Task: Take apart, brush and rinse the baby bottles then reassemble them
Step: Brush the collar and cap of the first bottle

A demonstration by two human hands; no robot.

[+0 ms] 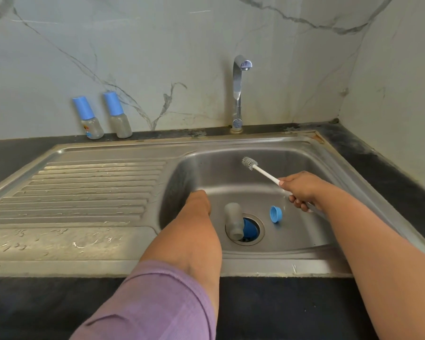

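Right hand (302,190) around slim white bristle-tipped brush (260,171), seemingly plastic.

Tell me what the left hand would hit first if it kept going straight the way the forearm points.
Most likely the sink's back-left inner wall. The left hand points away from the person, into the basin, left of the bottle body lying at the drain. Nothing else shows in that line, though depth is unclear.

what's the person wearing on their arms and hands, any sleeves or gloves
Both hands are bare, with no gloves, rings or watch in view. The left arm has a purple ribbed sleeve pushed up near the elbow, its hem stitched. The right arm shows no sleeve at all within the frame.
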